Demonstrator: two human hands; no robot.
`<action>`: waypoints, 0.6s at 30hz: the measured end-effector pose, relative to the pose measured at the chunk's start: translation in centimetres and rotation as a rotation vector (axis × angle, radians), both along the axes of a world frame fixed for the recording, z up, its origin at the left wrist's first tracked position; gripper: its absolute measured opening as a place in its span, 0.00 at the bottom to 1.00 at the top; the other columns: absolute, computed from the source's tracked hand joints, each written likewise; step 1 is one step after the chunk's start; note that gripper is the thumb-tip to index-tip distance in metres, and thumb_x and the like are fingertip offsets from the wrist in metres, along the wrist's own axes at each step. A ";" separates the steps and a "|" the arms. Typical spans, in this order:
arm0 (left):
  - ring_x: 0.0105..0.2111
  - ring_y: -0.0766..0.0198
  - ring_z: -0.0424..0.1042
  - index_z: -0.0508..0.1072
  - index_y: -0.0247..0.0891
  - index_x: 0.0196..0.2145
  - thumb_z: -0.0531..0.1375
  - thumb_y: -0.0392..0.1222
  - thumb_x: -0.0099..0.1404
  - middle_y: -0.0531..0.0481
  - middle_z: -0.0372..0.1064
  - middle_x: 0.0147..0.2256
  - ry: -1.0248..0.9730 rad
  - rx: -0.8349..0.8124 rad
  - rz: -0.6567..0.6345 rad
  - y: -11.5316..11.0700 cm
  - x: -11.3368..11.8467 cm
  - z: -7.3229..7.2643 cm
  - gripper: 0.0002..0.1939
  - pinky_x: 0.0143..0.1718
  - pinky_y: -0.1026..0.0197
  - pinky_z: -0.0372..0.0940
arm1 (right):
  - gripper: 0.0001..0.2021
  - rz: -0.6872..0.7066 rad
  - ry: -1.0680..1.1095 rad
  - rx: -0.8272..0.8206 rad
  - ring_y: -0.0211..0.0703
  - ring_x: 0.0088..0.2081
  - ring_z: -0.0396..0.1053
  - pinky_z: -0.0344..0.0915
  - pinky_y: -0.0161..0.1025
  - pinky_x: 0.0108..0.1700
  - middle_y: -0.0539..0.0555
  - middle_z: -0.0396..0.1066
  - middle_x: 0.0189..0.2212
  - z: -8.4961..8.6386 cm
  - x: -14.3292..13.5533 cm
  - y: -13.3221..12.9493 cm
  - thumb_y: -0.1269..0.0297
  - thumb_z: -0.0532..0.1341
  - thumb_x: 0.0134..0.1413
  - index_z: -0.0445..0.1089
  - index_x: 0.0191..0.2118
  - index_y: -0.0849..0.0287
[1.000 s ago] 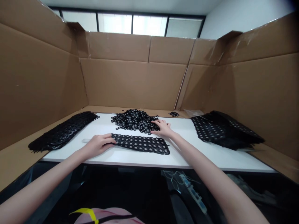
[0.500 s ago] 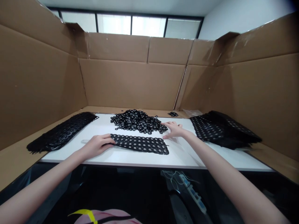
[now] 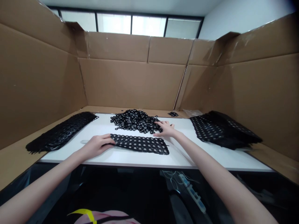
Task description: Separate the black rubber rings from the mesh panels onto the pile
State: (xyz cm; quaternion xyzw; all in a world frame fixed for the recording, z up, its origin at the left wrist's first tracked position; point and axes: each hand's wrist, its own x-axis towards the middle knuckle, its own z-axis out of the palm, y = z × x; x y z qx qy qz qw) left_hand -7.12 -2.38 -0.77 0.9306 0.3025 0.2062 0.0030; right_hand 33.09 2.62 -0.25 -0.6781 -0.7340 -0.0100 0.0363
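Punched strip (image 3: 140, 143) lies flat on the counter (image 3: 130, 158), near its front edge, running left-right between the two hands. Left hand (image 3: 97, 145) rests on the strip's left end, fingers curled and pressed down on it, pinning it; no shift vs. half a sec ago.

Change is on the right: right hand (image 3: 166, 129) was out over bare counter just right of the ring pile, fingers spread; it's now back at the right edge of the loose rings (image 3: 136, 120), same spot as a sec ago. Fingers (image 3: 161, 125) loosely spread, tips touching the pile's edge. Can't tell if a ring is pinched, too small to see. Judging from that: work looks like a back-and-forth between pile and strip, w/ the left hand as a clamp, and the strip hasn't moved.

Further out: a long stack of black sheets (image 3: 62, 132) at the left, partly off the counter onto cardboard; a bigger stack of perforated sheets (image 3: 221, 129) at the right. A few stray rings (image 3: 173, 114) behind the pile. Cardboard walls (image 3: 130, 82) on three sides, windows above.
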 end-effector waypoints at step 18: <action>0.32 0.69 0.73 0.77 0.42 0.39 0.52 0.40 0.68 0.50 0.74 0.34 -0.032 0.030 -0.003 -0.9 -3.8 1.1 0.13 0.34 0.70 0.63 | 0.38 0.033 0.114 0.058 0.64 0.61 0.48 0.50 0.60 0.56 0.58 0.57 0.61 0.9 1.9 -2.4 0.38 0.59 0.42 0.58 0.60 0.45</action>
